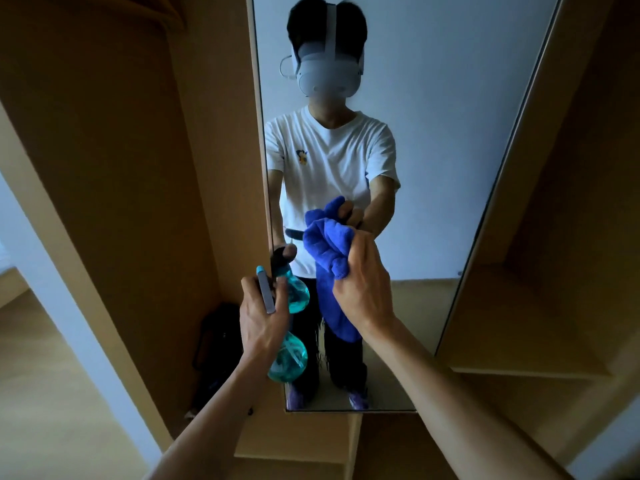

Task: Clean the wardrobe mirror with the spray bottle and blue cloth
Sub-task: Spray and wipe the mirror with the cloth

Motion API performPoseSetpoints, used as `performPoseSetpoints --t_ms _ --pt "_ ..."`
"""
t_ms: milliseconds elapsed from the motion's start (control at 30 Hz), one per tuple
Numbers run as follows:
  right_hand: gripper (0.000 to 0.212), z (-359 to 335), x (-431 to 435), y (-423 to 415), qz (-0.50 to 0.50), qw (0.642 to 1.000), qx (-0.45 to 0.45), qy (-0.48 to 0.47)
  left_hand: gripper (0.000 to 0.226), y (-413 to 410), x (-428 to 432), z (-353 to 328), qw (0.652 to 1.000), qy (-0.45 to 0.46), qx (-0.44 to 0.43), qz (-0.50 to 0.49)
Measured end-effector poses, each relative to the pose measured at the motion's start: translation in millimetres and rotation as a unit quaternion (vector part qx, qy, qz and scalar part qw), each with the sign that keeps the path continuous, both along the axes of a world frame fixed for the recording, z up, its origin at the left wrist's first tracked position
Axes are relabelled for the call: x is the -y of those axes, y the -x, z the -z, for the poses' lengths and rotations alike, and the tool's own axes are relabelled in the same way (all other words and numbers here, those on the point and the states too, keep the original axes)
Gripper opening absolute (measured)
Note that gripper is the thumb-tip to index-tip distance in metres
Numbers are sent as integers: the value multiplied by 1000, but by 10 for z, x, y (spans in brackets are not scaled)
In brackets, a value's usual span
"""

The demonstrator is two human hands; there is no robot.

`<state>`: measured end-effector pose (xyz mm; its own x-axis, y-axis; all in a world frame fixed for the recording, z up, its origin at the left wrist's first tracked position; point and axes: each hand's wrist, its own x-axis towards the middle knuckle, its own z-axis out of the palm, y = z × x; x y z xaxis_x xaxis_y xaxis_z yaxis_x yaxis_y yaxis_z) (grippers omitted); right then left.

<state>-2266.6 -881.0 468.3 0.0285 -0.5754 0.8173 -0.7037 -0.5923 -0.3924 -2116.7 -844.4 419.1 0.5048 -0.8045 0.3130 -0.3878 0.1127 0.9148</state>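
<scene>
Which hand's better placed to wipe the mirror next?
Right, probably. The right hand already holds the blue cloth up at the mirror; the left hand is busy holding the spray bottle.

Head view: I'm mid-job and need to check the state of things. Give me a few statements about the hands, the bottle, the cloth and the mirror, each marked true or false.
1. The left hand holds the spray bottle. True.
2. The blue cloth lies on the floor. False: the right hand grips it, bunched up, in front of the mirror.
3. The mirror reflects a person in a white T-shirt. True.
4. The spray bottle is red. False: its body is clear teal.
5. A dark bag sits low in the wardrobe, left of the mirror. True.
</scene>
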Motion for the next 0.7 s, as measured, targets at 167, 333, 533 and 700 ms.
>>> performPoseSetpoints --t_ms 167,333,533,700 --pt "34 14 42 626 61 997 28 -47 36 54 30 43 1000 8 23 -17" --pt "33 31 50 1168 103 991 56 -61 36 123 46 60 999 7 16 -37" --pt "24 79 49 1701 170 979 85 -75 38 165 39 91 999 8 13 -46" --pt "26 82 52 1810 176 980 75 -49 36 213 -2 68 999 0 11 -49"
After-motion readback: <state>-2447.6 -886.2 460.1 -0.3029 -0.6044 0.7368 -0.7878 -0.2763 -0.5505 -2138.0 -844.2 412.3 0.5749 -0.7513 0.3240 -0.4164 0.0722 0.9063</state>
